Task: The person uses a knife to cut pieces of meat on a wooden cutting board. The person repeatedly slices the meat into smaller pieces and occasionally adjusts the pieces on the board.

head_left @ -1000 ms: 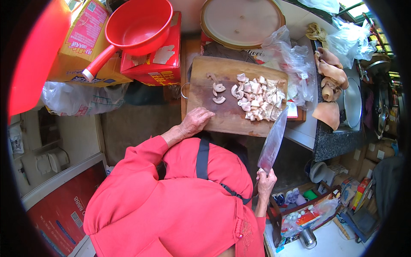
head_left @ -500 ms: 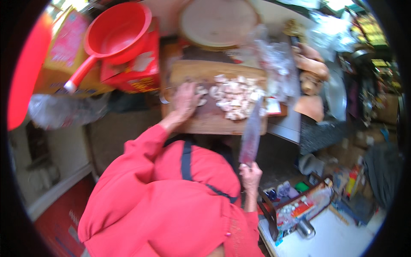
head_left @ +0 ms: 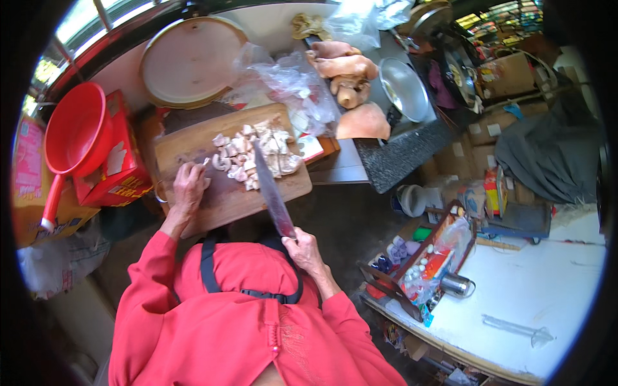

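My right hand (head_left: 304, 249) grips the handle of a long broad-bladed kitchen knife (head_left: 273, 191). The blade slants up and left over the cutting board, its tip at a heap of pale pinkish chopped meat (head_left: 244, 154). The wooden cutting board (head_left: 222, 206) lies at the counter's near edge. On the board's left part rests my left hand (head_left: 188, 188), its fingers bent and closed around a small pale piece of meat (head_left: 206, 161) that shows at the fingertips. The heap lies to the right of this hand.
Left of the board, a red plastic ladle (head_left: 76, 132) rests by a red box (head_left: 111, 174). Behind are a round board (head_left: 193, 61) and plastic bags (head_left: 296, 83). Large meat pieces (head_left: 347, 67) and a metal bowl (head_left: 403, 89) stand right. A wooden tray (head_left: 460, 222) sits on a white table.
The view has swung to the right, so the board and counter appear farther left. The left hand's fingers are more bent than before. The right hand still holds the knife over the board.
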### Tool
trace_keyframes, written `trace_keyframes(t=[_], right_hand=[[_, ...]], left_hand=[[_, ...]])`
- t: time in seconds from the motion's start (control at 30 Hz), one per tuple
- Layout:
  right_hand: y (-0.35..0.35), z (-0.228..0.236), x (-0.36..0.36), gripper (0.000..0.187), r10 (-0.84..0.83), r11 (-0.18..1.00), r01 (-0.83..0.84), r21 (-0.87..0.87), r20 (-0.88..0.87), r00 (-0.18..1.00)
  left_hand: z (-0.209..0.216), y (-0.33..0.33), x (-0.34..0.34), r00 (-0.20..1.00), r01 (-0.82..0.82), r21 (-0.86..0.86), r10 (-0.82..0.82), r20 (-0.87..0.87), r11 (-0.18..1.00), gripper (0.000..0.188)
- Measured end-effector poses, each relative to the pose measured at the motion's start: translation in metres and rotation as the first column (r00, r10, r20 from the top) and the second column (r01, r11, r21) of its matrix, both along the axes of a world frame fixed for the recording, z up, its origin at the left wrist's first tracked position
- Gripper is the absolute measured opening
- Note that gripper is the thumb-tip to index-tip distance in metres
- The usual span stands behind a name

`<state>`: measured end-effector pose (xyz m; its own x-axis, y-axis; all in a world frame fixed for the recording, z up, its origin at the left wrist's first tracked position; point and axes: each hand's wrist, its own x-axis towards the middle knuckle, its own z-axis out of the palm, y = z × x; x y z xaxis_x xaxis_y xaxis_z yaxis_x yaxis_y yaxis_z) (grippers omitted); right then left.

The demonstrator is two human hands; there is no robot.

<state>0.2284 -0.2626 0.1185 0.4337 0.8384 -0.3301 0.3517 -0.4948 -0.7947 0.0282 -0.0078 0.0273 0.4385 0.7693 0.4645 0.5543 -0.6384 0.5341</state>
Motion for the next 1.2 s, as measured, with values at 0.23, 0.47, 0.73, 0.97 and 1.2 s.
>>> trace_keyframes(t=[0.23, 0.47, 0.73, 0.97, 1.2], right_hand=[[-0.002, -0.004, 0.006, 0.019, 0.055, 0.998, -0.056, 0.002, 0.095, 0.994], [-0.006, -0.017, -0.002, 0.012, -0.057, 0.995, 0.050, -0.086, -0.074, 0.996], [-0.007, -0.014, -0.002, 0.012, 0.008, 0.991, -0.023, -0.133, -0.112, 0.994], [0.007, -0.007, -0.004, 0.012, 0.190, 0.973, -0.192, -0.129, -0.025, 0.981], [0.009, 0.003, -0.017, 0.030, 0.412, 0.911, -0.387, -0.144, 0.384, 0.826]], left_hand=[[0.013, -0.049, -0.007, 0.965, 0.260, -0.701, -0.189, 0.179, 0.664, 0.008], [-0.005, 0.001, -0.006, 0.990, 0.086, -0.450, -0.026, 0.138, 0.889, 0.008], [-0.003, -0.037, -0.012, 0.998, 0.058, -0.578, -0.033, 0.053, 0.814, 0.014], [-0.013, -0.045, -0.020, 0.995, 0.091, 0.048, -0.093, 0.031, 0.995, 0.023], [-0.022, -0.040, -0.028, 0.970, 0.241, 0.116, -0.235, -0.066, 0.963, 0.029]])
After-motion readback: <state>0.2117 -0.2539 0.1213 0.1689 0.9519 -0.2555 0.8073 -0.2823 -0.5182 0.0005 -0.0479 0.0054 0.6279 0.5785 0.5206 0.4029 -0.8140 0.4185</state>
